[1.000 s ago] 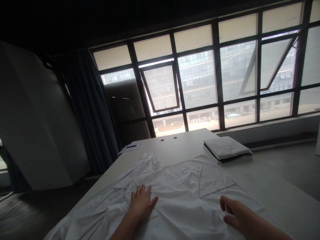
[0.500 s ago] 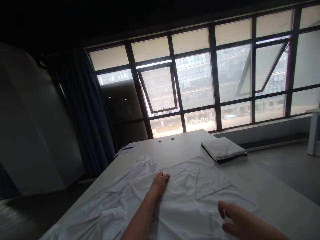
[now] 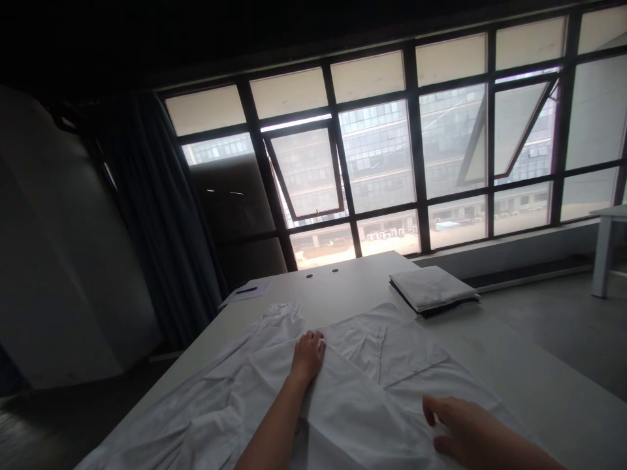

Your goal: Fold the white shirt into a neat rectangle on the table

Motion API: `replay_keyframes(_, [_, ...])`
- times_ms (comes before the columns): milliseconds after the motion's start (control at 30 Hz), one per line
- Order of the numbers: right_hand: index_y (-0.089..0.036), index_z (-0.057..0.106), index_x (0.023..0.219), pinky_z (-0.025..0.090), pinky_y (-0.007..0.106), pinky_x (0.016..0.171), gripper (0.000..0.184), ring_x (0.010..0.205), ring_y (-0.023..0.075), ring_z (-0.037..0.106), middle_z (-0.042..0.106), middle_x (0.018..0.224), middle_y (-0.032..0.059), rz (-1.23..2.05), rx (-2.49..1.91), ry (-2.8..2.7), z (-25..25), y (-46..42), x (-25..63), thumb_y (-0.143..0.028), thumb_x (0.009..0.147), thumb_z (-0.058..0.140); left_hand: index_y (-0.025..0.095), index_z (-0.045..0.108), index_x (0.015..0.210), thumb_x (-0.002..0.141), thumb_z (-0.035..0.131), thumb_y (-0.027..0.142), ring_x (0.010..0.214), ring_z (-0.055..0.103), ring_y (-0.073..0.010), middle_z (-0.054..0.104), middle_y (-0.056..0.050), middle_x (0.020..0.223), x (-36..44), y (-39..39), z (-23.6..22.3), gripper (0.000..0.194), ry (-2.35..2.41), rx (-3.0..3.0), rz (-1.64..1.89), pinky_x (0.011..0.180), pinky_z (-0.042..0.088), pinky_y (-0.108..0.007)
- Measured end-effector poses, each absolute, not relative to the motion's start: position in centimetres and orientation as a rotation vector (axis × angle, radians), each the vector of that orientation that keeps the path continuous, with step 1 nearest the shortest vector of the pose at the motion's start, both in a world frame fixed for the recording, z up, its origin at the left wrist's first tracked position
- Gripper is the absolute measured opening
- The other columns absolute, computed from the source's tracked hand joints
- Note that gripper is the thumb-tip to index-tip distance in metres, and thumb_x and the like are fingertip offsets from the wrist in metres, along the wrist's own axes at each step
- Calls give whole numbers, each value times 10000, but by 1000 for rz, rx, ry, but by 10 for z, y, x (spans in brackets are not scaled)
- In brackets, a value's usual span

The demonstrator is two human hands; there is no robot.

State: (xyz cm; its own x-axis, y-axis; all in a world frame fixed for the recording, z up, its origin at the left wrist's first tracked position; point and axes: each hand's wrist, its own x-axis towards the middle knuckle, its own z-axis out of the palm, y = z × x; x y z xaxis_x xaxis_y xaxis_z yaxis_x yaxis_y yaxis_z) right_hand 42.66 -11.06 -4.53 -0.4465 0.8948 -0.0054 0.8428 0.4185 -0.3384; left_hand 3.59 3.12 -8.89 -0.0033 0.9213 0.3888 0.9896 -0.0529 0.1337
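Note:
A white garment (image 3: pixel 353 405) with a large patch pocket (image 3: pixel 414 359) lies spread and wrinkled over the table. My left hand (image 3: pixel 308 352) rests on its middle, fingers bent down onto a fold of the cloth; their tips are partly hidden. Lower right, my right hand (image 3: pixel 458 421) hovers at or just over the garment's right side. Its thumb and fingers are apart with a gap between them, and nothing shows in it. Bunched fabric (image 3: pixel 215 431) lies left of my left forearm.
The white table (image 3: pixel 353 287) reaches toward the windows. A folded white cloth with a dark underside (image 3: pixel 434 287) lies at its right. Far left on the table are a paper sheet (image 3: pixel 259 290) and a blue pen (image 3: pixel 246 290). A dark curtain (image 3: pixel 161 215) hangs at left.
The view has shifted slightly. My left hand has settled a little flatter on the cloth, its fingers closer to the fabric. My right hand stays nearly where it was.

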Motion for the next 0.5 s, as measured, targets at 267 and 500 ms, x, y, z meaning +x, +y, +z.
replay_keyframes(267, [-318, 568, 1366, 436, 334, 1092, 424, 1342, 240, 506, 513, 1467, 53, -431, -537, -2623, -88, -100, 398, -417, 956, 612, 234, 621, 1250, 1012, 364, 289, 1187, 545, -254, 622, -112, 1263, -55, 10, -87, 355, -2227, -1792, -467, 1012, 368, -400])
replay_keyframes(500, [-274, 485, 1474, 262, 351, 1224, 489, 1405, 221, 440, 503, 1471, 49, -945, -263, -2440, -134, -79, 391, -477, 1029, 497, 249, 672, 1117, 1007, 383, 443, 1147, 577, -285, 654, -94, 1210, -132, -12, -92, 365, -2428, -1612, -408, 941, 422, -447])
